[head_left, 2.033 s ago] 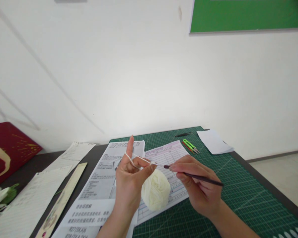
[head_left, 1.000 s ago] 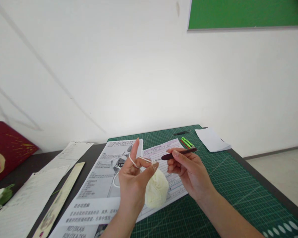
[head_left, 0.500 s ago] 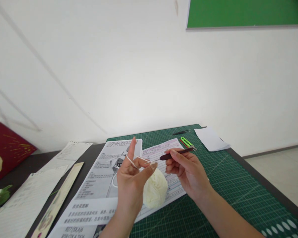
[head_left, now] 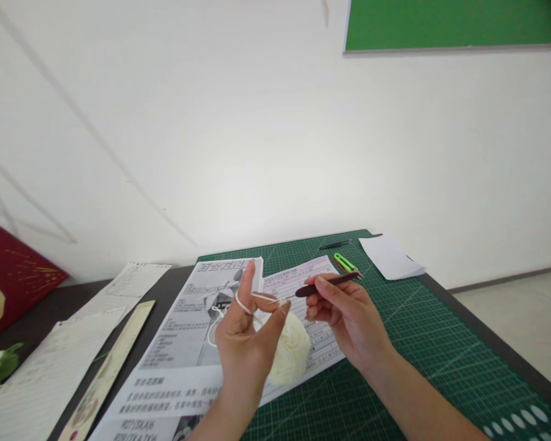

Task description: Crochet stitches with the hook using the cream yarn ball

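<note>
My left hand [head_left: 252, 334] is raised with the index finger up and white yarn [head_left: 244, 304] looped around it. Its thumb and middle finger pinch a small piece of white crochet work [head_left: 283, 302]. In my right hand [head_left: 344, 312] is a crochet hook [head_left: 313, 290] with a dark brown handle, held like a pen and pointing left. The thin metal end of the hook reaches to the work at my left fingertips. Just below and behind the fingers, a cream yarn ball [head_left: 291, 352] rests on the printed sheets, partly covered by my left hand.
Printed pattern sheets [head_left: 179, 343] and a lined handwritten page [head_left: 319, 269] lie on a green cutting mat [head_left: 441, 355]. Beyond my right hand are green snips [head_left: 344, 262], a black tool [head_left: 335, 245] and white paper [head_left: 390, 257]. A ruler [head_left: 112, 367] and more papers [head_left: 50, 367] lie left.
My left hand has tilted slightly, its index finger lower and a little to the right. The pinched work and yarn have shifted slightly; my right hand stays almost still.
</note>
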Available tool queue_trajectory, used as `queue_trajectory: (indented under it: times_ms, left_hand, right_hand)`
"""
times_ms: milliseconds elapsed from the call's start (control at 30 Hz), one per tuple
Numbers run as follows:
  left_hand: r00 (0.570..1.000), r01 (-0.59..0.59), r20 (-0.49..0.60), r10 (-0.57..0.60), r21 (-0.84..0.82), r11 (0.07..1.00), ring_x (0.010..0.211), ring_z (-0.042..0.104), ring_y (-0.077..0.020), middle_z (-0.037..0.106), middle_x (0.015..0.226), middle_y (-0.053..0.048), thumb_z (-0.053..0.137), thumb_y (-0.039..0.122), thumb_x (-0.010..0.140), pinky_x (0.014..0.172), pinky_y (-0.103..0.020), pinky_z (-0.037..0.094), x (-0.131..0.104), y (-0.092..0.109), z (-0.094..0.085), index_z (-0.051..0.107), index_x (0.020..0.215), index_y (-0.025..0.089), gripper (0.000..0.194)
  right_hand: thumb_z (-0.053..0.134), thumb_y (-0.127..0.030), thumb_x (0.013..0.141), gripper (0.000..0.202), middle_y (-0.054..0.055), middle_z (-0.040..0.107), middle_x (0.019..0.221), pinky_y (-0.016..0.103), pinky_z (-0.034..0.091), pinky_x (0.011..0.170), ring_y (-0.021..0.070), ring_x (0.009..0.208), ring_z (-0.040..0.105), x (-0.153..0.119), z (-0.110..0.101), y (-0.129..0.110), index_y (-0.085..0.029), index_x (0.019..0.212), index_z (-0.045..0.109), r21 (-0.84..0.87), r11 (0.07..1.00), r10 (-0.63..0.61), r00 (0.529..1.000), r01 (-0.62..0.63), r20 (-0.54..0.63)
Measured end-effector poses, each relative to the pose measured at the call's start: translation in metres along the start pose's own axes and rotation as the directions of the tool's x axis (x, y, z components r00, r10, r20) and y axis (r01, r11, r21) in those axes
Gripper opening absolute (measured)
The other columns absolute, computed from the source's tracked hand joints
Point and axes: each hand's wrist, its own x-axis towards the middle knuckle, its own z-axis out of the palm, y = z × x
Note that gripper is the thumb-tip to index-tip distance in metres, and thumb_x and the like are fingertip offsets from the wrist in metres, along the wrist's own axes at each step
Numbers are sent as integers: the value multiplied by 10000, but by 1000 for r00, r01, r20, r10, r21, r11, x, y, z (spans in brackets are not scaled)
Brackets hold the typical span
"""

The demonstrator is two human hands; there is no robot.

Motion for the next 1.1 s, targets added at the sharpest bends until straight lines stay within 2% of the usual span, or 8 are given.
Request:
queue_trajectory:
  times_ms: [133,200,233,333,400,467,633,1100]
  left_hand:
    - [987,160,-24,-161,-48,986,607,571,-125,644,621,61,792,97,605,758,-309,432,0,3,2,654,1168,277,607]
    - [956,293,30,-292,-166,942,549,547,-100,612,565,88,773,80,618,664,-262,436,2,7,3,512,1325,298,784]
    - [936,352,66,-346,-228,908,529,536,-87,597,544,98,763,69,621,634,-238,431,3,9,2,450,1372,293,844]
    - [870,493,194,-454,-368,788,499,511,-60,568,511,102,742,27,602,589,-189,420,8,13,0,428,1389,235,872]
    - [832,555,261,-490,-394,733,484,494,-52,549,500,102,736,0,583,573,-176,414,11,15,-3,484,1348,210,832]
    - [809,588,293,-510,-376,717,487,493,-50,547,507,99,736,-15,576,578,-176,412,14,16,-5,510,1327,212,816]
    - [790,609,311,-528,-308,731,504,510,-62,575,544,85,764,21,572,581,-194,396,16,20,-9,469,1361,246,871]
    - [811,579,320,-491,-314,752,531,461,-75,521,501,84,774,22,565,591,-200,339,21,25,-12,571,1274,289,785]
  right_hand:
    - [667,-217,819,84,22,749,693,214,596,573,129,583,702,-10,0,9,-201,861,739,-315,895,-316,947,316,52]
    - [621,-81,818,248,58,760,853,263,601,661,163,711,719,-16,-3,13,-226,991,724,-504,634,-541,802,587,253]
    - [600,-31,800,342,91,753,923,301,598,697,197,794,716,-18,-5,15,-218,1067,704,-507,449,-617,666,736,420]
    - [556,20,779,494,161,715,1047,371,585,740,253,916,685,-21,-7,16,-176,1228,618,-419,204,-570,455,885,684]
    - [560,22,788,456,127,728,991,345,582,719,222,862,689,-20,-5,16,-205,1172,657,-425,306,-608,518,852,601]
    - [597,-12,800,350,69,744,893,298,582,690,180,779,694,-17,-1,17,-240,1034,721,-400,530,-628,663,748,407]
    - [692,-187,801,142,19,764,821,223,597,604,135,672,708,-13,1,21,-250,913,752,-140,904,-379,909,403,170]
    - [770,-265,728,117,13,746,649,179,581,579,102,560,681,-6,-3,1,-189,815,754,-15,976,-214,974,216,77]
